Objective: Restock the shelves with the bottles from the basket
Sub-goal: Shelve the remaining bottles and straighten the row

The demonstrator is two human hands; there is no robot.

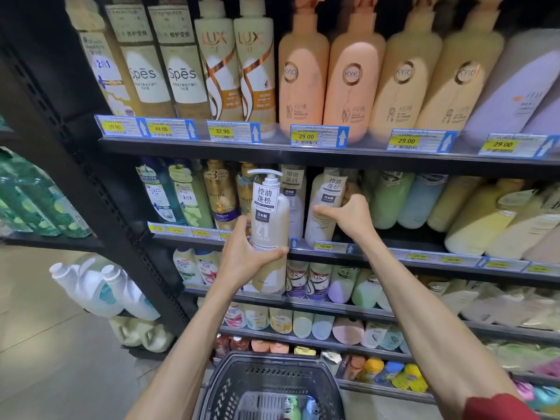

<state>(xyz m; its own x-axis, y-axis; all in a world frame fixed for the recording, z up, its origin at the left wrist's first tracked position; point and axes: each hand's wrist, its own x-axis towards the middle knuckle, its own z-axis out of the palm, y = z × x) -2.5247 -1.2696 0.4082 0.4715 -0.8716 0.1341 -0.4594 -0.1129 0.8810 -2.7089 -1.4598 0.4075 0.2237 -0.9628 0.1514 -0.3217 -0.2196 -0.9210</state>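
Pump bottle held up at the shelf.
The left hand curls its fingers round the white pump bottle, labelled 控油蓬松 and 日本製, upright before the shelf edge. Right of those fingers, the right hand clasps a twin bottle on the shelf, thumb across its front. Below, the basket holds small bottles.

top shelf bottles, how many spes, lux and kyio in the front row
spes bottles: 2
lux bottles: 2
kyio bottles: 4
total: 8
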